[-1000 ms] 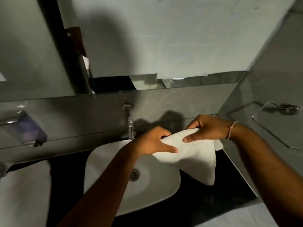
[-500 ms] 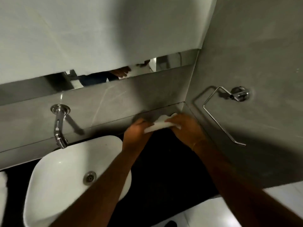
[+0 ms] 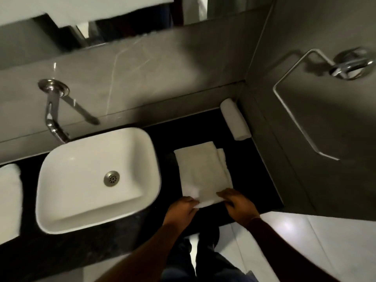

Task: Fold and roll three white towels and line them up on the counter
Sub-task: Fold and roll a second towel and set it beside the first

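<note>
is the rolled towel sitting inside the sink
No, the rolled towel lies on the black counter in the back corner against the wall, well apart from the white sink.

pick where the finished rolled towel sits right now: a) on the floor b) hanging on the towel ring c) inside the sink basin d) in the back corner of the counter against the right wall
d: the rolled towel lies on the black counter in the far corner by the right wall, beyond the folded towel that both hands are working on.
</note>
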A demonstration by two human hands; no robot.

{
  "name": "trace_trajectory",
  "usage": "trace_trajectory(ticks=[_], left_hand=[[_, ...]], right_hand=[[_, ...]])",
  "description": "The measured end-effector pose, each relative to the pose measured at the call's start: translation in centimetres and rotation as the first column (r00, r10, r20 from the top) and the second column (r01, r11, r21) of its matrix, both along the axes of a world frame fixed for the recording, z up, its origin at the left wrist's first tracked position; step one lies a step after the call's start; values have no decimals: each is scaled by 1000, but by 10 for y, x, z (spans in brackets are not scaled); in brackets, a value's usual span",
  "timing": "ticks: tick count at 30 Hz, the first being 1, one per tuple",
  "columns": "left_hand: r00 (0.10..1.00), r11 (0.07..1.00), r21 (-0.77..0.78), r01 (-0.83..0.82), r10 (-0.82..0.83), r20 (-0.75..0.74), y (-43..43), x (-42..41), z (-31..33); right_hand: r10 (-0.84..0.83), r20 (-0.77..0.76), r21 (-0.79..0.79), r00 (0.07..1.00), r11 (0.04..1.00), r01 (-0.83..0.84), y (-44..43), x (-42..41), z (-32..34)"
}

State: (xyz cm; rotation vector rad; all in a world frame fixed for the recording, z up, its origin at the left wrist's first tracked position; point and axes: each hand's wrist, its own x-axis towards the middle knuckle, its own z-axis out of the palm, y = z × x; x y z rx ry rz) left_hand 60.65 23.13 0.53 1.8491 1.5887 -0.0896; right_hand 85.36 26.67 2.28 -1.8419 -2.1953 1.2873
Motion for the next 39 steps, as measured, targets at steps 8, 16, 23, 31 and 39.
trace_trajectory(ticks=[8, 16, 23, 31, 39], left_hand=[[982, 987, -21, -161, 163, 93, 24, -3, 1], [962, 949, 223, 222, -177, -207, 28, 2, -12], [955, 967, 153, 206, -164, -247, 41, 6, -11], [998, 992, 113, -48, 51, -28, 56, 5, -5], [947, 925, 265, 273, -210, -242, 43, 17, -17]], right_hand=[[-146, -46, -98, 988, 985, 141, 26, 13, 7], [38, 232, 234, 972, 968, -94, 31, 4, -10], [375, 222, 137, 900, 902, -410, 24, 19, -14], [93, 106, -47, 990, 995, -89, 49, 4, -8], [-16, 107, -177, 994, 984, 35, 77, -9, -18]])
